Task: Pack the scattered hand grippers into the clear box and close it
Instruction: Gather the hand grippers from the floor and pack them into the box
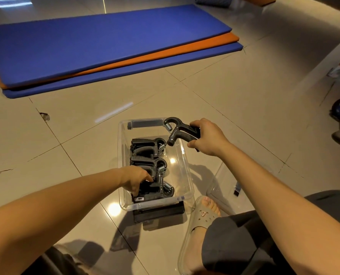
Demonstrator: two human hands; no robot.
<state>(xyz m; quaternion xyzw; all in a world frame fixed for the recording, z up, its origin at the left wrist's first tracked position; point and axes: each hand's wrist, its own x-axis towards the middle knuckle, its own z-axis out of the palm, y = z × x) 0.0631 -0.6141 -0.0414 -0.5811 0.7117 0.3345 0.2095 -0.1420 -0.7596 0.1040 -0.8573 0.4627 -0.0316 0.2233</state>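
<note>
Fingers of my right hand [207, 136] are wrapped tight round the handles of a black plastic hand gripper with a steel coil spring [180, 130], which I hold in the air over the far right corner of the clear plastic box [187, 171]. My left hand [136, 178] is down inside the box at its near left corner, fingers curled on the nearest black gripper [157, 190] of the row of three already packed; whether they clamp it or only press it I cannot tell.

Risk, as I judge it: the free space runs along the right wall, and the held gripper's hook and knob could catch on the springs of the packed row, so it would sit proud of the rim. Then the clear lid [220, 187], lying on the tiled floor [85, 135] just beside the box's right wall, would not close flat.
</note>
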